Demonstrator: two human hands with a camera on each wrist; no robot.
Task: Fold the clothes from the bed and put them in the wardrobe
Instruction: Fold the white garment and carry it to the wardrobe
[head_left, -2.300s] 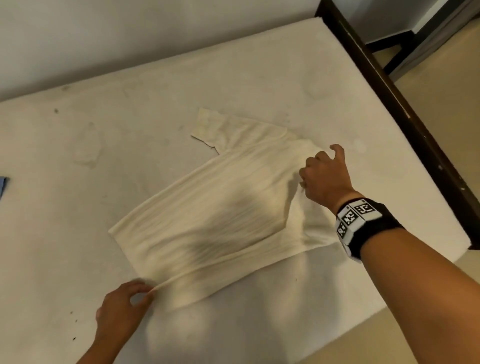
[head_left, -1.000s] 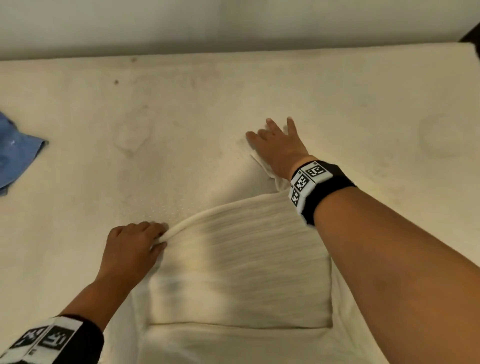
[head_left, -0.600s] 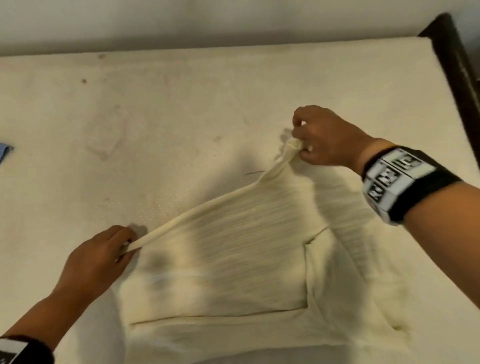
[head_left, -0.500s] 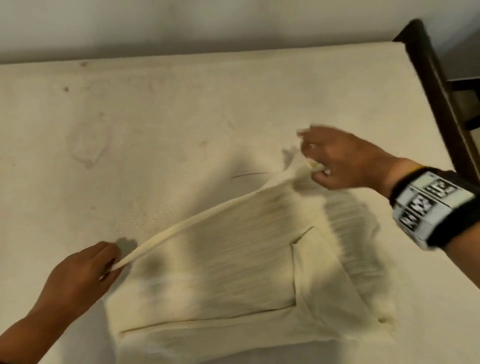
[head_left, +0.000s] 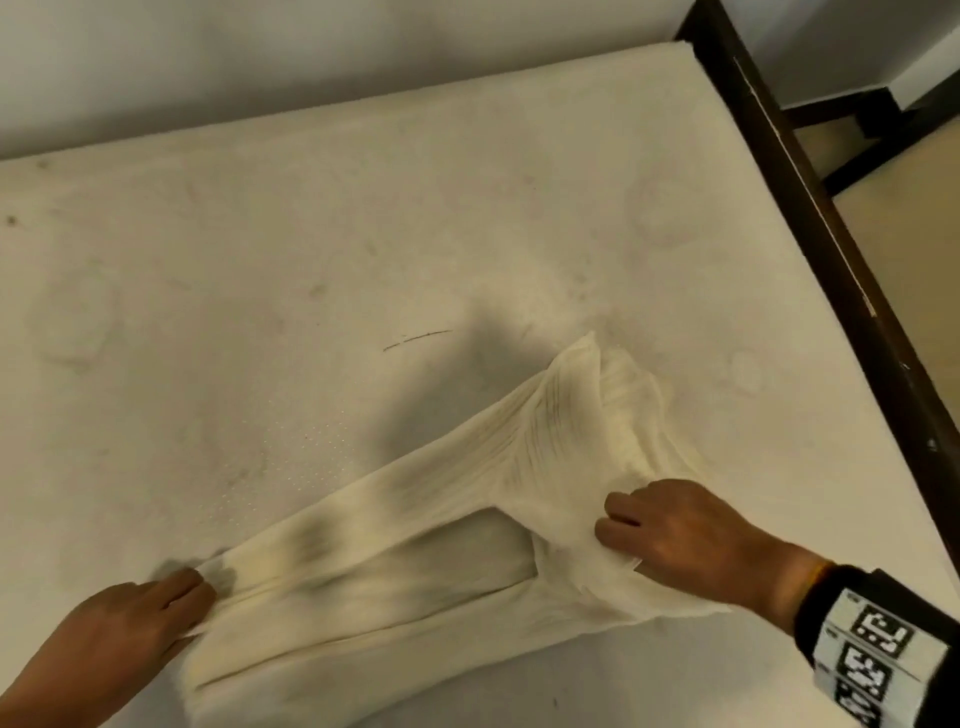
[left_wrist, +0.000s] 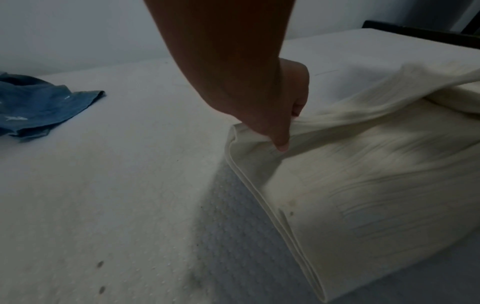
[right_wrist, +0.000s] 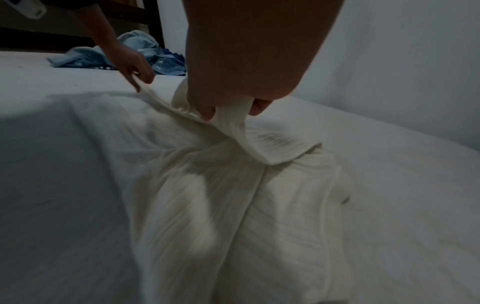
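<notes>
Left hand (head_left: 130, 618) pinches the left corner of the cream top (head_left: 395, 525), fingers curled round the doubled hem near the front edge of the bed (head_left: 467, 208). In the left wrist view the thumb presses the layers together, hem edge running down toward the camera. About half a sec ago this hand held the same corner farther from the front edge, w/ the fold line stretched taut across to the right hand; now the far edge has been drawn forward over the body of the top.

Right hand (head_left: 680, 535) grips a bunch of the fabric, fingers curled into it (right wrist view shows cloth squeezed between fingers and thumb). A moment back it was up at the far end of the fold line; it has come toward the front edge, carrying that end along. A flap with the sleeve (head_left: 623, 395) trails behind it toward the right edge of the bed.

Meaning, as I judge it: a second fold is mid-way, not yet laid flat. The top is still on the bed, wardrobe step not begun.

Hard to tell: how many layers sit under the lifted part. Blue clothes (left_wrist: 33, 107) lie toward the left end of the bed, cut off at the frame edge, so unfolded items likely remain. No wardrobe in view. Wrist views are dim.
</notes>
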